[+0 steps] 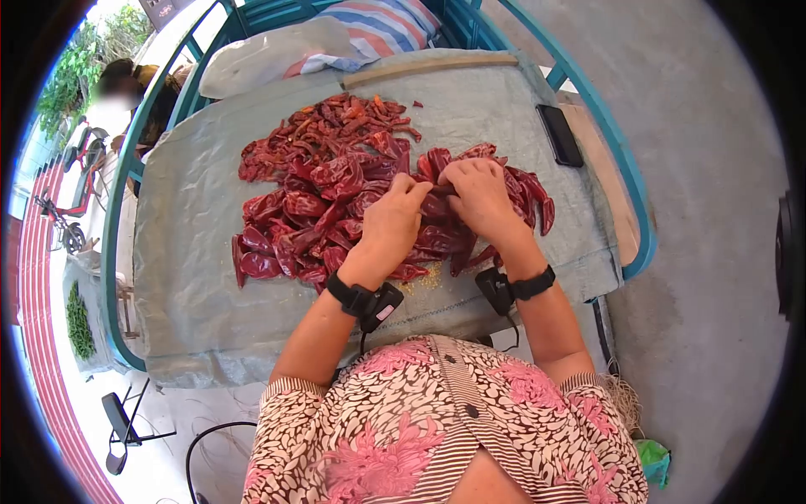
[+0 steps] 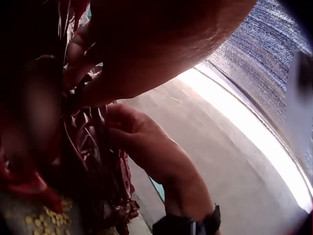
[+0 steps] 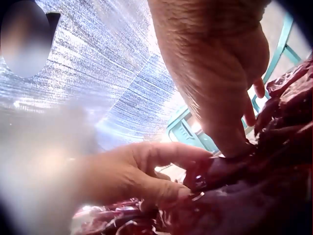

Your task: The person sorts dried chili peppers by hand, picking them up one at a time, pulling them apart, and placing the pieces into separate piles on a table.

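A heap of large, wrinkled dried red chili peppers (image 1: 306,206) lies in the middle of the cloth-covered surface. Over its right part, both hands hold one dark red dried chili pepper (image 1: 435,206) between them. My left hand (image 1: 392,223) pinches it from the left; in the right wrist view, the left thumb and forefinger (image 3: 168,154) close on its shiny skin. From the right, my right hand (image 1: 480,200) grips it with fingers bent downward, fingertips close to the left ones. Part of the held pepper is hidden behind the fingers.
Behind the whole peppers lies a pile of smaller red pieces (image 1: 353,118). Yellow seeds (image 1: 424,281) are scattered at the near edge. A phone (image 1: 559,135) lies at the right. Teal rails (image 1: 617,143) border the grey-green cloth (image 1: 185,252); a striped sack (image 1: 378,29) stands behind.
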`<state>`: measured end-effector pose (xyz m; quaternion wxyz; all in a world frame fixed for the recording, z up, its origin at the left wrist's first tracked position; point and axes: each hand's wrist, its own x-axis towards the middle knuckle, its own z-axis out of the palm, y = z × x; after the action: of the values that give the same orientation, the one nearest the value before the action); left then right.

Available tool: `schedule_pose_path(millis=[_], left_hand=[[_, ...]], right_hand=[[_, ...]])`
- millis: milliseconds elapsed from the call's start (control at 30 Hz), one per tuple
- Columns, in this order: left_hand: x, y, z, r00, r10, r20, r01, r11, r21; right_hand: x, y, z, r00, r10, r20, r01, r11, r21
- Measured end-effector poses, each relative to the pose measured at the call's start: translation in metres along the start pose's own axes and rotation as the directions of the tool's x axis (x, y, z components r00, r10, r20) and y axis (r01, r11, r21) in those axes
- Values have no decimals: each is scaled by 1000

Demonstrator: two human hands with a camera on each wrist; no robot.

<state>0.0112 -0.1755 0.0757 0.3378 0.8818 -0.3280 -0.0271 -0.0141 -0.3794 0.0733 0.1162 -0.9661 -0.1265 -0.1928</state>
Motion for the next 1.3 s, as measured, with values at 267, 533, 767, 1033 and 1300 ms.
schedule_pose_path(millis=[267,533,767,1033,1300], left_hand=[[-19,-11,-23,990,-68,-119,37,968,-249],[-29,-21,-40,922,-251,-294,165,943,-288],[-28,-26,-32,876,-374,-304,263,899,-351],[-24,-21,-39,897,-299,-325,217,940,-264],[-19,-18,-34,953,-295,-77,167,717,-677]], right_hand=[[-12,-8,-23,946,270,-179,-261,963,74],[3,-37,-34,913,396,-99,-275,775,569],[17,-11,-3,966,227,-121,-229,973,-1],[17,6,14,982,185,-33,-187,949,-254],[18,-12,-13,911,307,-277,-250,942,224]])
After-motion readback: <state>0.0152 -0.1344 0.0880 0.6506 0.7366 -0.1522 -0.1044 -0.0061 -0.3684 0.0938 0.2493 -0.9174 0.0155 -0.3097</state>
